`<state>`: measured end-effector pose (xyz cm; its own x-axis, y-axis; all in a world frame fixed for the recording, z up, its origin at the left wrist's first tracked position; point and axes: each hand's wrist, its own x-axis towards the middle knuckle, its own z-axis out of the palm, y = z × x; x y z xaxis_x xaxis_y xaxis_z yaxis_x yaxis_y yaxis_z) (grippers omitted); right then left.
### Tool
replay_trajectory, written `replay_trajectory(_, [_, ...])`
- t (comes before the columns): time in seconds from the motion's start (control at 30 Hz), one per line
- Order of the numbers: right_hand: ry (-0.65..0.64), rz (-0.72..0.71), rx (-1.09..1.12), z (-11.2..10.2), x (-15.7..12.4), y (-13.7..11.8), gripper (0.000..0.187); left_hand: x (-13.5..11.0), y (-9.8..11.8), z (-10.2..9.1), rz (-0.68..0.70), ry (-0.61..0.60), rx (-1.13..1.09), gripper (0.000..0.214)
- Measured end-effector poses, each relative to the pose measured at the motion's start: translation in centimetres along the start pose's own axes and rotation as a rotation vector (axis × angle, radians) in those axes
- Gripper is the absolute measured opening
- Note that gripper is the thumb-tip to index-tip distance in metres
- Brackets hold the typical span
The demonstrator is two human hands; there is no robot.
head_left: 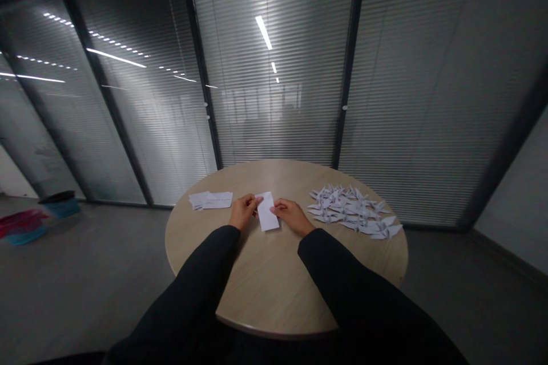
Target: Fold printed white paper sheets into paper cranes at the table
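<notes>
A folded white sheet of paper (268,212) lies on the round wooden table (274,285) straight in front of me. My left hand (244,210) pinches its upper left edge with closed fingers. On the other side, my right hand (291,215) presses curled fingers against the paper's right edge. Both arms wear dark sleeves.
A small stack of white paper sheets (211,200) sits to the left of my hands. Several folded white paper cranes (354,212) are spread over the table's right part. Glass walls with blinds stand behind the table. Blue and red bins (25,222) sit on the floor far left.
</notes>
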<state>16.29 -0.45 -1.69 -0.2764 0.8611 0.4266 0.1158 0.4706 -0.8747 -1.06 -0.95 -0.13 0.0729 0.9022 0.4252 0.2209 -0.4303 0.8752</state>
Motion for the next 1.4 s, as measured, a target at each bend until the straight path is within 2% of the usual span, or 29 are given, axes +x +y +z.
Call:
replay_trajectory(0.2, [0.01,0.013,0.101,0.2,-0.3,-0.8,0.031,-0.5,0.1,0.5,-0.031,-0.224,-0.021,0.044])
replay_trajectory(0.43, [0.01,0.005,0.041,-0.2,-0.2,-0.8,0.028,-0.5,-0.5,0.4,-0.028,-0.315,-0.057,0.045])
replay_trajectory(0.8, [0.028,0.001,-0.025,-0.3,-0.1,-1.3,0.023,-0.5,-0.2,0.8,0.111,-0.109,0.136,0.044])
replay_trajectory(1.17, [-0.017,0.029,-0.013,-0.1,-0.4,-1.6,0.024,-0.3,0.2,0.5,0.044,-0.043,0.007,0.038])
replay_trajectory(1.4, [-0.038,0.031,0.035,0.0,-0.4,-1.5,0.024,-0.4,0.1,0.3,0.106,-0.034,0.077,0.038])
